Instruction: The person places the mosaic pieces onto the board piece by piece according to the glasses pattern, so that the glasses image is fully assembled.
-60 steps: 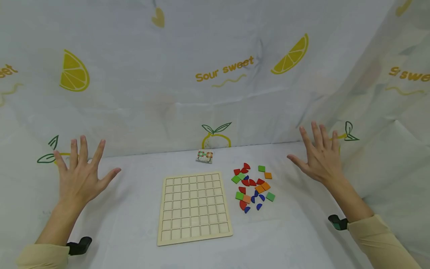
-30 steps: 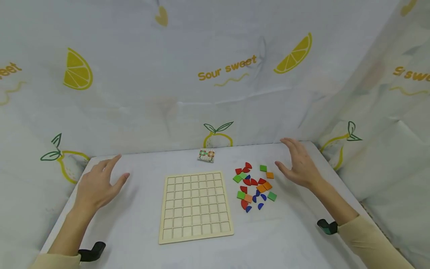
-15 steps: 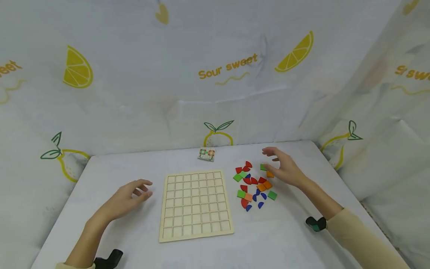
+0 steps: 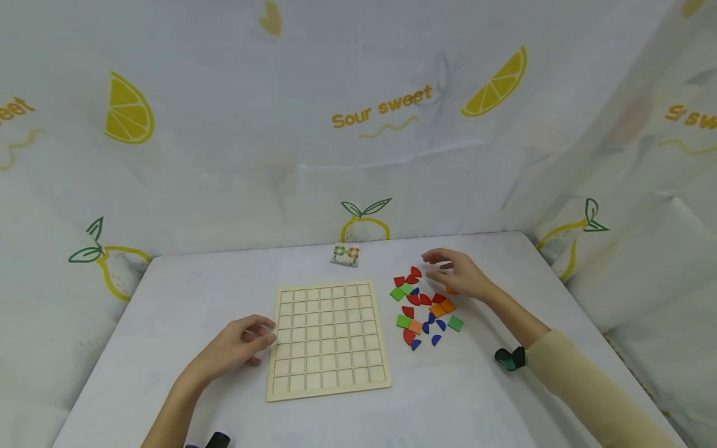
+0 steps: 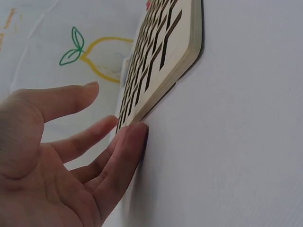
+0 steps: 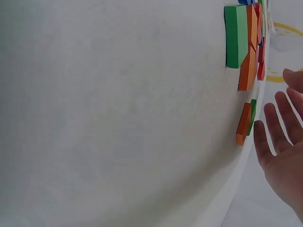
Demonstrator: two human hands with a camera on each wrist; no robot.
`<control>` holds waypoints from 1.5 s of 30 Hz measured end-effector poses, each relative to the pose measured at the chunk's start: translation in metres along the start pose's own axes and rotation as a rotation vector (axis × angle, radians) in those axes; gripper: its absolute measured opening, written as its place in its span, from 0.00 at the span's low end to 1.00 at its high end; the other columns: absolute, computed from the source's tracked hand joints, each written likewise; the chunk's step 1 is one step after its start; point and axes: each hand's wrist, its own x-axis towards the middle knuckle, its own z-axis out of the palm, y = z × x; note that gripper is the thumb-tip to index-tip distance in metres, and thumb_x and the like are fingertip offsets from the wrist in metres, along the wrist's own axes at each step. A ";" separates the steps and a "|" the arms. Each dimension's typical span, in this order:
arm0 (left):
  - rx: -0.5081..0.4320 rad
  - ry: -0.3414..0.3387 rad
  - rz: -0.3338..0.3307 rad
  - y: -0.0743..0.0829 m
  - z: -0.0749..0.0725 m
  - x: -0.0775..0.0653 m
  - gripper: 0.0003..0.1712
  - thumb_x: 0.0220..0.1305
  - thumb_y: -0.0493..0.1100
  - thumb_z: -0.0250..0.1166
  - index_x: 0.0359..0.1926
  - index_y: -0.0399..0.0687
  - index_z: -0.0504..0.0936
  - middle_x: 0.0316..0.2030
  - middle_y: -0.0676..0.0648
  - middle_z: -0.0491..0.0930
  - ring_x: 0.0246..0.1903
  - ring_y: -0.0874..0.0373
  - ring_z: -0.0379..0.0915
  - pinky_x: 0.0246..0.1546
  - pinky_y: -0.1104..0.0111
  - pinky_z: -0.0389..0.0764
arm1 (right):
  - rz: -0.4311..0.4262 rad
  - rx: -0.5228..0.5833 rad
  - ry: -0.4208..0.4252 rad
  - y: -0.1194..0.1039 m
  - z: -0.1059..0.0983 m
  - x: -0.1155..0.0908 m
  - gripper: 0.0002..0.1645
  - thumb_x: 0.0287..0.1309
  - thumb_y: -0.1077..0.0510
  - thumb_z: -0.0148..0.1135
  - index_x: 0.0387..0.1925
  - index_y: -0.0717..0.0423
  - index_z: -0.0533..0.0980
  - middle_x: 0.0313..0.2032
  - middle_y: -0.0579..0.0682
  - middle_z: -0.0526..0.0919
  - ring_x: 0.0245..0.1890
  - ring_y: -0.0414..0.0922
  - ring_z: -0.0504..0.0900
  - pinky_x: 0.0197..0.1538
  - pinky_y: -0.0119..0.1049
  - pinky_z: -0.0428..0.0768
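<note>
A square wooden grid board (image 4: 328,392) lies on the white table. My left hand (image 4: 234,347) is at its left edge, and in the left wrist view the lower fingertips (image 5: 137,130) meet the board's side while the thumb stays apart. To the right of the board, small flat pieces are scattered: red quarter-rounds (image 4: 409,336), blue half-rounds (image 4: 436,340), green squares (image 4: 455,323) and orange squares (image 4: 437,310). Over the back right of these pieces hovers my right hand (image 4: 460,275), fingers loosely bent, holding nothing. It hides one green square and partly covers an orange one in the head view.
A small printed pattern card (image 4: 345,254) lies behind the board, near the table's back edge. White cloth (image 4: 241,155) with lemon prints hangs behind and on both sides. Black wrist cameras (image 4: 510,359) stick out below the sleeves.
Both hands came down from raised, spread positions and moved inward. The left hand reached the board's left edge; the right hand moved left over the coloured pieces. Board and pieces stay put.
</note>
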 end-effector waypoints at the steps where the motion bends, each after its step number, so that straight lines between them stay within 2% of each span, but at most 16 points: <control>1: -0.023 0.010 -0.008 0.000 0.002 -0.001 0.26 0.72 0.46 0.71 0.64 0.37 0.80 0.51 0.40 0.83 0.46 0.53 0.84 0.39 0.65 0.90 | 0.005 0.009 -0.013 0.001 0.001 0.002 0.24 0.72 0.62 0.68 0.65 0.65 0.78 0.61 0.64 0.86 0.63 0.65 0.84 0.66 0.63 0.83; 8: -0.101 0.064 -0.030 -0.004 0.015 -0.006 0.28 0.65 0.39 0.76 0.63 0.36 0.81 0.55 0.39 0.83 0.46 0.55 0.83 0.42 0.68 0.90 | 0.058 0.020 -0.095 0.009 0.008 0.018 0.23 0.72 0.61 0.69 0.64 0.62 0.81 0.62 0.63 0.87 0.63 0.63 0.85 0.67 0.60 0.83; 10: -0.090 0.073 -0.020 -0.006 0.017 -0.008 0.29 0.63 0.39 0.77 0.63 0.36 0.81 0.55 0.40 0.84 0.48 0.55 0.83 0.42 0.70 0.89 | 0.090 0.010 -0.109 0.011 0.010 0.023 0.23 0.72 0.59 0.70 0.64 0.61 0.82 0.61 0.62 0.87 0.61 0.60 0.85 0.67 0.55 0.84; 13: -0.055 0.099 -0.004 -0.009 0.019 -0.009 0.30 0.62 0.40 0.78 0.63 0.38 0.81 0.55 0.41 0.84 0.51 0.56 0.82 0.45 0.73 0.86 | 0.123 0.000 -0.128 0.013 0.011 0.028 0.23 0.70 0.57 0.72 0.63 0.59 0.83 0.58 0.59 0.89 0.54 0.54 0.84 0.62 0.42 0.85; 15: -0.031 0.113 0.003 -0.010 0.019 -0.009 0.30 0.61 0.40 0.79 0.63 0.39 0.82 0.54 0.42 0.85 0.51 0.57 0.83 0.46 0.74 0.84 | 0.131 0.000 -0.139 0.014 0.010 0.030 0.22 0.70 0.57 0.73 0.61 0.59 0.84 0.54 0.59 0.89 0.49 0.51 0.82 0.56 0.34 0.83; 18: -0.010 0.124 0.007 -0.010 0.019 -0.010 0.30 0.60 0.40 0.80 0.62 0.40 0.82 0.53 0.43 0.86 0.51 0.57 0.83 0.48 0.74 0.82 | 0.126 -0.004 -0.161 0.016 0.009 0.032 0.20 0.69 0.58 0.73 0.59 0.59 0.86 0.50 0.57 0.89 0.45 0.48 0.79 0.49 0.29 0.79; 24: 0.000 0.134 0.004 -0.010 0.019 -0.011 0.30 0.58 0.39 0.81 0.61 0.39 0.83 0.52 0.44 0.86 0.50 0.58 0.83 0.49 0.74 0.81 | 0.093 -0.011 -0.183 0.020 0.008 0.034 0.18 0.68 0.58 0.74 0.57 0.57 0.87 0.46 0.55 0.88 0.43 0.47 0.77 0.47 0.27 0.77; 30: -0.008 0.151 -0.002 -0.010 0.020 -0.011 0.29 0.58 0.38 0.81 0.60 0.39 0.83 0.52 0.43 0.86 0.49 0.58 0.84 0.48 0.74 0.81 | 0.094 -0.015 -0.170 0.020 0.011 0.036 0.17 0.68 0.56 0.75 0.55 0.56 0.88 0.45 0.54 0.88 0.43 0.46 0.76 0.47 0.27 0.77; 37: 0.007 0.159 0.002 -0.011 0.022 -0.010 0.29 0.58 0.37 0.81 0.59 0.39 0.83 0.51 0.43 0.87 0.49 0.58 0.84 0.49 0.74 0.81 | 0.127 -0.033 -0.149 0.019 0.011 0.035 0.18 0.68 0.55 0.75 0.55 0.57 0.87 0.41 0.53 0.85 0.41 0.46 0.76 0.43 0.28 0.76; 45: 0.012 0.159 0.008 -0.011 0.022 -0.009 0.29 0.58 0.37 0.81 0.59 0.39 0.83 0.51 0.43 0.86 0.49 0.58 0.83 0.49 0.74 0.81 | 0.119 -0.021 -0.141 0.013 0.008 0.034 0.19 0.69 0.54 0.74 0.55 0.62 0.86 0.40 0.55 0.85 0.40 0.48 0.76 0.40 0.28 0.76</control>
